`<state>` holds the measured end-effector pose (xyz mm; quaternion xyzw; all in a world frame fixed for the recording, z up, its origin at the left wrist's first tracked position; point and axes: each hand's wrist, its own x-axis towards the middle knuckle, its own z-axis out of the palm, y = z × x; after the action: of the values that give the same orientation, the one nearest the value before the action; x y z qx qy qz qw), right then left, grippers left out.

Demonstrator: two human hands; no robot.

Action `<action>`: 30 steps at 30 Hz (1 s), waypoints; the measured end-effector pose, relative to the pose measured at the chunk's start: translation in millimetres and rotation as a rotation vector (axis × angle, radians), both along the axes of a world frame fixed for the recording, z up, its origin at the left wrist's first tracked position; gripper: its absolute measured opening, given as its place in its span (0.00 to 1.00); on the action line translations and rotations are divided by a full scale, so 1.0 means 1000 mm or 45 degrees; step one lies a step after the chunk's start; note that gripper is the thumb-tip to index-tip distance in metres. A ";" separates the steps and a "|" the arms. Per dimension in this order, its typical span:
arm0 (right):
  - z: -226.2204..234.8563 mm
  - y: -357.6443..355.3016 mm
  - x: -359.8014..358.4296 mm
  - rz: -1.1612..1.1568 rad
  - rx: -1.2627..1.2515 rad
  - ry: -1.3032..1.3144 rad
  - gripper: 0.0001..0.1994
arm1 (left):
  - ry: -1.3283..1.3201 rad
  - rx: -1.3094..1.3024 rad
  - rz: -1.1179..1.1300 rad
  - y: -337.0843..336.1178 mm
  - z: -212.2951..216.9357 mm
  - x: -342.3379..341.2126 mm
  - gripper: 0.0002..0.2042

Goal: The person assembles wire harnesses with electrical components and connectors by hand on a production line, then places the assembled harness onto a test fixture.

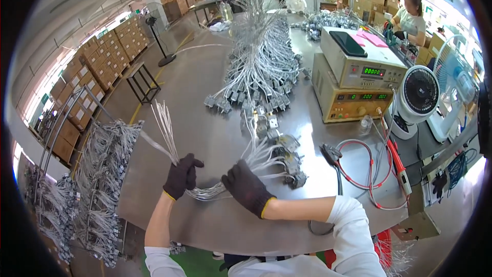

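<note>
My left hand (180, 176), in a dark glove with a yellow cuff edge, is closed around a bundle of thin white cables (206, 193). Their loose ends fan upward above that fist. To its right, my gloved right hand (248, 188) curls over the same bundle, near where the cables spread toward several grey plugs (293, 161) lying on the metal table (189, 97). My right fingertips are partly hidden under the glove's back. Farther up the table lies a large heap of similar white cables (261, 54) with grey plugs.
Two stacked test instruments (353, 84) with green displays stand on the right, a phone (347, 44) on top. Red test leads (370, 174) loop beside a small fan (420, 92). Cable bundles hang from a rack (102, 179) at left. A co-worker (410, 20) sits at far right.
</note>
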<state>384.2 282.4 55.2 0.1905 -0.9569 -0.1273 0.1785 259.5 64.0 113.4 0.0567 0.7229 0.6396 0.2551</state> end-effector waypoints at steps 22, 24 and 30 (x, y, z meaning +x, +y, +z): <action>0.009 0.057 -0.008 0.379 -0.294 -0.187 0.08 | 0.875 -0.196 -0.619 -0.036 -0.076 0.096 0.16; 0.005 0.055 0.003 0.458 -0.358 -0.105 0.02 | 0.734 -0.184 -0.593 -0.046 -0.075 0.108 0.11; 0.013 0.033 0.049 0.446 -0.280 -0.163 0.02 | 0.012 0.104 -0.499 -0.083 -0.075 0.152 0.13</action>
<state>433.2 315.1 68.0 0.3411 -0.9266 0.0232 0.1566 411.5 -19.2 38.6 0.2097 0.6727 0.6063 0.3686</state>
